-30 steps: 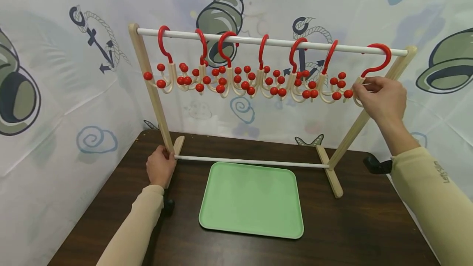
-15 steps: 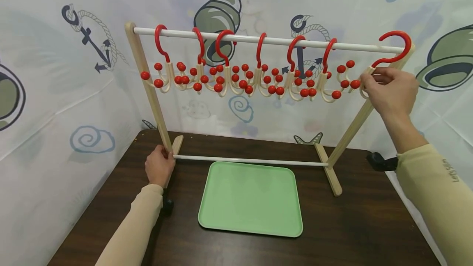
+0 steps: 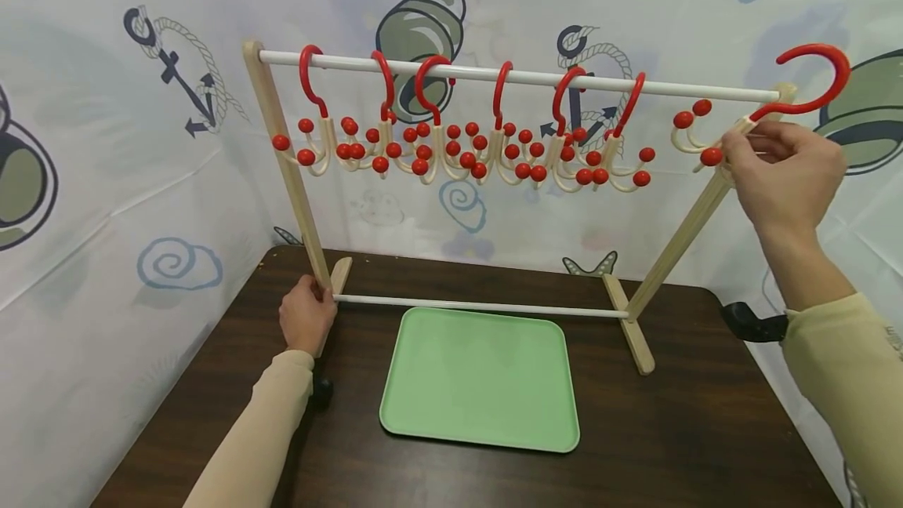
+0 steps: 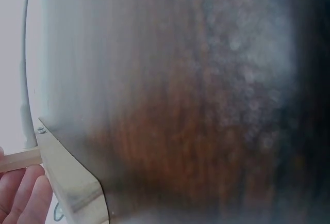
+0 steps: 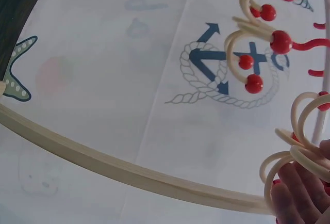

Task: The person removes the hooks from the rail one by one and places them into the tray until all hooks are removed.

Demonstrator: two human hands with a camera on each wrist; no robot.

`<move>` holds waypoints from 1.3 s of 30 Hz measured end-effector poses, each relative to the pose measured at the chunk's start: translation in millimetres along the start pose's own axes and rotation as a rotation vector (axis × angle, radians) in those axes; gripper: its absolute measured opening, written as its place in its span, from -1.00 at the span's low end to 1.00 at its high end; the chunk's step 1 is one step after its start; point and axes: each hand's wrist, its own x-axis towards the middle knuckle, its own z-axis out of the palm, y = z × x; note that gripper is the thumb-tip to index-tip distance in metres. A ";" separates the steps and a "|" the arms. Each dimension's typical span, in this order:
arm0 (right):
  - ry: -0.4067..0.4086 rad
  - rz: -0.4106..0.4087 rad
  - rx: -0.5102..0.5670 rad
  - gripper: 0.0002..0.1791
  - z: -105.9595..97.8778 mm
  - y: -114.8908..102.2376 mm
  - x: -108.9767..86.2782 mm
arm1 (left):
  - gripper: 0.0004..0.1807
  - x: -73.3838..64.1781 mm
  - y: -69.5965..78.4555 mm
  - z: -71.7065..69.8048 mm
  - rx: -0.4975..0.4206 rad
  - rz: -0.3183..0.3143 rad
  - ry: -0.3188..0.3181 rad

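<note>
The right hand [image 3: 783, 167] has lifted the rightmost hanger [image 3: 765, 112] clear of the white rail [image 3: 522, 79]: a second ago its red hook sat over the rail's right end, half a second ago it was just rising off, and now the hook floats above and to the right of the rack's right post, touching nothing but the fingers. That grip is a narrow pinch on the pale stem where the red hook meets the prongs, as the right wrist view also suggests, with fingertips [image 5: 296, 195] curled against the cream loops. So this piece looks freed from the rack, while six hangers [image 3: 466, 132] remain in a row on the rail, to its left. The left hand [image 3: 306, 318] has not moved; its grip is wrapped round the foot of the left post [image 3: 285, 171], holding the rack steady on the counter [image 3: 705, 429]. The held hanger has a glossy red S-shaped hook, a cream stem, and curved cream prongs tipped with round red beads. The rack is pale, smooth wood with angled posts, flat feet and thin white crossbars. A mint-green tray [image 3: 480, 379], rounded at the corners and matte, lies near the viewer on the dark wood-grain counter. Behind hangs a creased fabric backdrop [image 3: 141, 139] printed with anchors and shells.
</note>
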 end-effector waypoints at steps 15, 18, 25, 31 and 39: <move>-0.120 -0.035 -0.030 -0.58 -3.0 56.7 -85.9 | -0.78 0.0 -1.0 -2.0 0.014 -0.001 -0.006; -0.177 -0.048 -0.044 -0.62 8.1 75.9 -113.3 | -0.77 -0.2 0.1 -2.6 0.016 0.000 -0.004; -0.339 -0.105 -0.064 -0.76 40.5 118.4 -173.3 | -0.78 -1.8 3.2 -1.9 0.012 -0.005 -0.005; -0.492 -0.140 -0.062 -0.76 66.3 135.5 -210.4 | -0.77 -2.6 1.9 -2.0 0.026 -0.021 -0.022; -0.608 -0.133 -0.091 -0.81 95.1 145.9 -236.4 | -0.76 -2.0 3.1 -1.9 0.018 -0.030 -0.027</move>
